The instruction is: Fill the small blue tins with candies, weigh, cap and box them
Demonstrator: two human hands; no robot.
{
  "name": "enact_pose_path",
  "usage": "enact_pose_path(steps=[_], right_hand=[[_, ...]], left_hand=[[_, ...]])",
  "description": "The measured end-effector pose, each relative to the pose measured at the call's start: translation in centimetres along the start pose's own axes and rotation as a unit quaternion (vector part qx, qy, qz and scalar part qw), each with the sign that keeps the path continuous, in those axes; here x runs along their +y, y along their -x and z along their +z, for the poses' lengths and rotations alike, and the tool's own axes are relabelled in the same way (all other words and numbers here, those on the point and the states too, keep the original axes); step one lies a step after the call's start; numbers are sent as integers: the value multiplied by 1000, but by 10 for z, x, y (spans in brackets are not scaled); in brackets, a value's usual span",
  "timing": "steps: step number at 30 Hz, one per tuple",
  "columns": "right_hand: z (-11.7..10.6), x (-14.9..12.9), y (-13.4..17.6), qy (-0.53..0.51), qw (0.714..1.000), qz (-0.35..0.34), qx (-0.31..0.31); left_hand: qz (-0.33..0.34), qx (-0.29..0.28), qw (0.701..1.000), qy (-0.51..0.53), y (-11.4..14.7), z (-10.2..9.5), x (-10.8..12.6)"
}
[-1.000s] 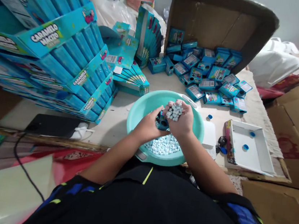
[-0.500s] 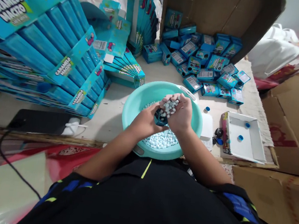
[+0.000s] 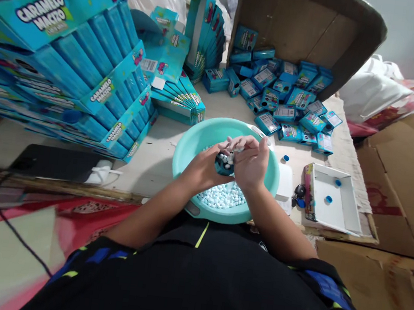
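My left hand (image 3: 205,167) is wrapped around a small dark blue box (image 3: 222,169), its open top facing up with pale candies showing inside. Cupped and tilted against the box's opening is my right hand (image 3: 252,163). A few pale candies lie along its curled fingers, while most of its palm is bare. Both hands are over a turquoise plastic basin (image 3: 185,145). Loose pale blue and white candies (image 3: 221,196) cover part of the basin's bottom below the hands.
Stacked blue display cartons (image 3: 91,50) rise at the left. Many small blue boxes (image 3: 285,99) lie before an open cardboard box (image 3: 306,21). On the right are a white tray (image 3: 339,211) with blue caps, a loose blue cap (image 3: 285,158) and keys (image 3: 299,191). A black device (image 3: 55,162) sits front left.
The handful of candies in my right palm has shrunk to a few, and candies now show in the box's opening. My right hand has tipped toward the box. The view has shifted slightly.
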State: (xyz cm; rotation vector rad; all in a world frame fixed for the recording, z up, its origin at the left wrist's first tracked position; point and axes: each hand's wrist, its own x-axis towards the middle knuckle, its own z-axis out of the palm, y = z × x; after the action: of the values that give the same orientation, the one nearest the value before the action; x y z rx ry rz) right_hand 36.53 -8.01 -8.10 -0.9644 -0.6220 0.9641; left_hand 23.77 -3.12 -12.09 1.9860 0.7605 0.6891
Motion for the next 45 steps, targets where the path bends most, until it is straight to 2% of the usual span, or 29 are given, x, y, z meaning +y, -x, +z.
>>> enact_pose_path(steps=[3,6,9,13,17,24,27,31,36,41,45], right_hand=[[-4,3,0,37,998,-51,-9],[-11,7,-2,119,989,-88,-2],[-17,14,-5,232,969,-86,-16],[-19,21,-6,343,932,-96,-70],[-20,19,-3,381,911,-131,-84],[-24,16,5,436,883,-150,-89],[-25,14,5,415,891,-161,-91],[-28,9,5,356,923,-120,-85],[-29,8,6,329,936,-80,-101],[-28,11,7,305,947,-68,-73],[-28,6,8,301,948,-73,-73]], left_hand=[[-6,2,1000,3,0,1,1],[-23,4,1000,11,2,1,4],[-40,42,998,19,5,0,5],[-35,88,995,40,4,-2,2],[-36,87,995,44,-1,-2,-3],[-52,73,996,19,-1,-1,-4],[-44,74,996,28,0,0,-4],[-64,85,994,16,-1,-1,-4],[-87,92,992,-22,-2,-3,-2],[-61,88,994,-17,-2,-3,-2],[-30,81,996,-10,-4,-3,-2]])
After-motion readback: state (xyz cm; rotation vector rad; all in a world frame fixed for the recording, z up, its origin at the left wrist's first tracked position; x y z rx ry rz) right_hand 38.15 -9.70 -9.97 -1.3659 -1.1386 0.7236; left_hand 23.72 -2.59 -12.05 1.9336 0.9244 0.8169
